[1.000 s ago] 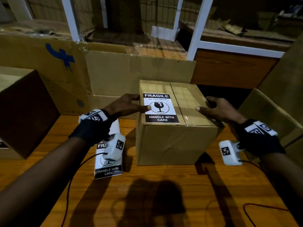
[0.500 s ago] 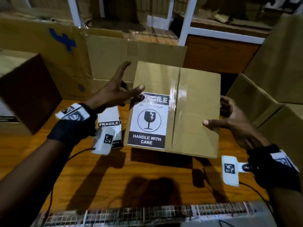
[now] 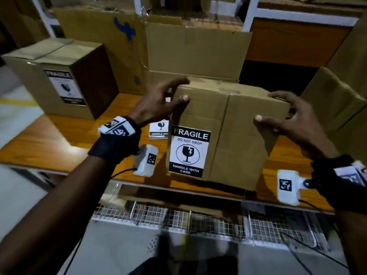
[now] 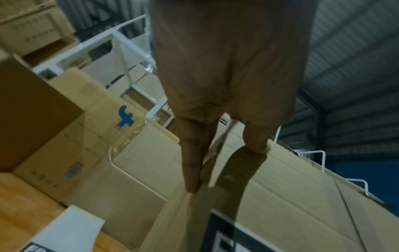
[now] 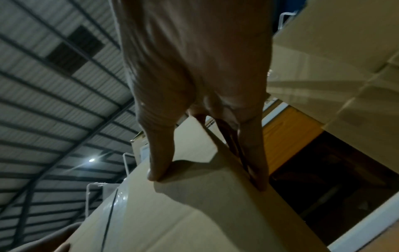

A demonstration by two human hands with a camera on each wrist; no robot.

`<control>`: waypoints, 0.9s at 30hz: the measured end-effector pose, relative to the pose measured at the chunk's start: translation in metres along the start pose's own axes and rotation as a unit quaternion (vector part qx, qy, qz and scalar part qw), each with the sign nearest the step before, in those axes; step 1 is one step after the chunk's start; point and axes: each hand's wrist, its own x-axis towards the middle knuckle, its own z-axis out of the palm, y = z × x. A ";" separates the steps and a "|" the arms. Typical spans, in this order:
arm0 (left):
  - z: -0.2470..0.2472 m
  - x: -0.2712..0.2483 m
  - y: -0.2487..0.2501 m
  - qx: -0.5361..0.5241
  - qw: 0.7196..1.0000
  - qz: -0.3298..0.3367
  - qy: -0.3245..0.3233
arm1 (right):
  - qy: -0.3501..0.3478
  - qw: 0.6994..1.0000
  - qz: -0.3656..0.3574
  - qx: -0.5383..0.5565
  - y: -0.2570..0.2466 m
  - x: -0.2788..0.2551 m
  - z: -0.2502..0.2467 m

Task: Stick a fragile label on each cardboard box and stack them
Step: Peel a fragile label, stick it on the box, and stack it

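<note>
A brown cardboard box [image 3: 238, 135] is held up over the wooden table [image 3: 49, 143], tilted, its taped face toward me. A black-and-white fragile label [image 3: 188, 153] is stuck on the left half of that face. My left hand [image 3: 181, 90] grips the upper left corner, thumb on the front and fingers down the side [image 4: 192, 170]. My right hand [image 3: 267, 107] grips the upper right corner in the same manner, its fingers [image 5: 254, 162] along the box edge [image 5: 194, 213]. A second labelled box [image 3: 59, 76] stands at the left.
Loose fragile labels [image 3: 158, 129] lie on the table beside the held box, with one white sheet [image 4: 69, 228] under my left wrist. Flattened cardboard [image 3: 198, 52] leans behind. More boxes [image 3: 337, 106] crowd the right. A wire mesh shelf [image 3: 198, 219] runs below the table's near edge.
The box left the table and was tipped so its labelled face turned from upward to toward me. Both hands shifted to its upper corners. The left labelled box came into view.
</note>
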 end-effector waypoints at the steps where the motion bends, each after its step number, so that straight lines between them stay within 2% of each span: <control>1: -0.004 -0.010 0.002 -0.002 1.000 0.010 0.013 | 0.002 1.000 -0.010 -0.008 -0.006 -0.007 0.001; 5: -0.035 -0.052 0.010 -0.026 0.996 0.041 0.079 | -0.003 0.997 -0.069 -0.029 -0.041 -0.030 0.012; 9: -0.083 -0.101 -0.001 -0.058 0.990 0.030 0.127 | -0.004 0.989 -0.148 -0.020 -0.087 -0.048 0.056; 14: -0.160 -0.176 -0.048 -0.059 0.978 -0.013 0.200 | -0.028 0.983 -0.182 0.018 -0.135 -0.069 0.160; 21: -0.267 -0.290 -0.148 -0.070 0.962 -0.062 0.257 | -0.088 0.980 -0.171 0.053 -0.191 -0.113 0.331; 27: -0.323 -0.325 -0.235 -0.018 0.962 -0.059 0.268 | -0.090 0.979 -0.171 0.070 -0.208 -0.125 0.438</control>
